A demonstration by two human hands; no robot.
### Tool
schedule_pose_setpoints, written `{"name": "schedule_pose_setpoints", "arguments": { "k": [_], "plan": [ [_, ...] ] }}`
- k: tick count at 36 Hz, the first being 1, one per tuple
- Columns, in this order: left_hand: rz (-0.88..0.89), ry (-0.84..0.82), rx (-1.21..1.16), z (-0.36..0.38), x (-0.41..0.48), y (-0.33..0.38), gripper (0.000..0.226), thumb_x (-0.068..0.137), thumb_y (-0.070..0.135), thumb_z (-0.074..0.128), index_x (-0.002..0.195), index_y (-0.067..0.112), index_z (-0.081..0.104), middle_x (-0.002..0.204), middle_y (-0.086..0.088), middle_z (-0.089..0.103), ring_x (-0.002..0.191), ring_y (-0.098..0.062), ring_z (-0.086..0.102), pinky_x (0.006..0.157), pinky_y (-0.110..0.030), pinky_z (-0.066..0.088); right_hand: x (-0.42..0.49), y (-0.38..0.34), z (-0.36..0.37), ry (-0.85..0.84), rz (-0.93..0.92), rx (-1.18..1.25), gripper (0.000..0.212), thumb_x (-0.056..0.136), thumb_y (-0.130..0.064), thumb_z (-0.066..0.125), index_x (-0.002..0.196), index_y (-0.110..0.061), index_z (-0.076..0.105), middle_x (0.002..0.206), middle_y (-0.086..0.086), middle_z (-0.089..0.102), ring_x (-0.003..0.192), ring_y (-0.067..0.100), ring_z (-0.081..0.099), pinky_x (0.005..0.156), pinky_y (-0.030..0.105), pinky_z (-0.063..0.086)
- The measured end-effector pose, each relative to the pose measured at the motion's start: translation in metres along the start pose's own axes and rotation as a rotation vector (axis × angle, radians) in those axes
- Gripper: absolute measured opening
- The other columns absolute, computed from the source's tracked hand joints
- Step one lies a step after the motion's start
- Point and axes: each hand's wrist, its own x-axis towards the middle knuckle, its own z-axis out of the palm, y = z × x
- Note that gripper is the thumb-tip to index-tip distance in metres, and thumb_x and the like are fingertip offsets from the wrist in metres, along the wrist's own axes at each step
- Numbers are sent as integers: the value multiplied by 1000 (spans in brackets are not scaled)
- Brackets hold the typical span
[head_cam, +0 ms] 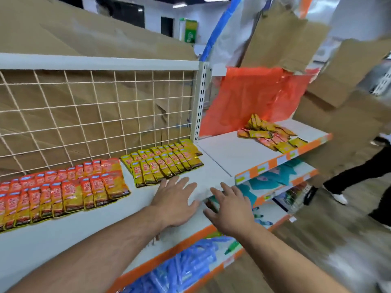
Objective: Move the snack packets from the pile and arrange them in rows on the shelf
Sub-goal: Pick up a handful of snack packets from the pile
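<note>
Both hands are empty with fingers spread at the front of the white shelf: the left hand just beside the yellow rows, the right hand over the edge. The loose pile of yellow and red glossy packets lies well apart on the next bay, some near its lip. A hurried grab could knock packets off; a careless sweep could skew the overlapping rows.

The flat white metal shelf looks smooth and matt. The red and yellow plastic snack packets at the left are shiny. The brown cardboard sheets at the upper left look dull and creased. The thin orange plastic sheet is glossy and wrinkled.
</note>
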Motion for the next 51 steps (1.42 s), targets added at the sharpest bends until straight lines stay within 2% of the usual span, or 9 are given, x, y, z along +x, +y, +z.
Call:
{"name": "schedule_pose_setpoints", "arguments": {
  "k": [17,29,37,43,46,49,51],
  "plan": [
    [303,-23,-31,15,236,126,62,97,58,32,154,35,25,163,6,19,150,-22,11,121,-47,6,116,181,-24,8,275,-5,72,91,-69,42,154,-37,25,165,-1,17,150,30,14,118,54,23],
    [413,-59,-40,22,362,197,62,96,59,33,153,36,25,163,7,21,150,-22,13,121,-48,9,182,286,-32,5,381,35,71,91,-66,45,154,-36,27,164,-2,18,149,30,17,118,53,24],
    [402,-55,-14,39,432,256,67,92,62,30,154,35,25,163,3,22,149,-25,15,120,-51,11,226,378,-29,12,350,48,71,91,-66,46,153,-38,27,164,-2,18,149,29,18,116,52,28],
    [293,-17,-7,48,477,303,78,80,64,19,152,35,30,159,3,30,146,-24,22,118,-48,17,264,449,-35,5,249,42,71,90,-69,43,152,-37,31,162,-1,26,146,31,25,115,50,30],
    [233,-27,-13,51,496,322,72,86,63,24,152,34,30,159,3,30,146,-24,23,118,-47,19,279,481,-43,-20,181,46,73,87,-70,40,151,-37,34,162,0,25,146,31,25,114,51,31],
    [190,7,-3,49,514,339,61,95,57,35,151,33,32,158,2,33,145,-24,25,117,-45,22,297,510,-51,-36,127,34,71,89,-66,46,152,-37,31,163,-1,22,147,30,23,115,50,29],
    [177,7,1,49,524,349,63,93,56,33,150,31,35,155,0,37,143,-26,28,116,-45,24,309,526,-54,-40,107,18,70,90,-65,47,152,-37,31,163,-1,23,147,29,23,115,49,29]
  ]
}}
